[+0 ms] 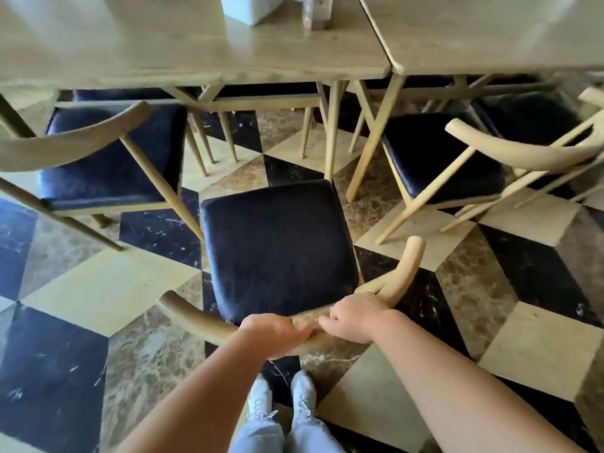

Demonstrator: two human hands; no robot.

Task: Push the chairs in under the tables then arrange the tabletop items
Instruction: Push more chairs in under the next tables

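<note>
Marble floor tiles (pixel 108 286) in black, cream and mottled brown run in a cube pattern beneath two pale wooden tables set edge to edge. Both hands are clamped on the curved wooden backrest (pixel 202 318) of the middle chair (pixel 277 250): the left hand (pixel 273 331) wraps over the rail with fingers curled round it, and the right hand (pixel 354 317) grips the same rail just beside it, knuckles up, the two almost touching. That chair has a dark blue, worn leather seat and a light wood frame whose backrest sweeps round into armlike ends. It stands clear of the left table (pixel 163 53), its front edge just short of the tabletop's rim and close to a table leg. A second chair (pixel 111 158) to the left sits partly under that table, and a third chair (pixel 441 158) to the right is angled partly under the right table (pixel 506 34). On the left table stand a white box (pixel 250 8) and a small holder (pixel 315 14), both cut off at the top. White shoes (pixel 281 400) show below.
</note>
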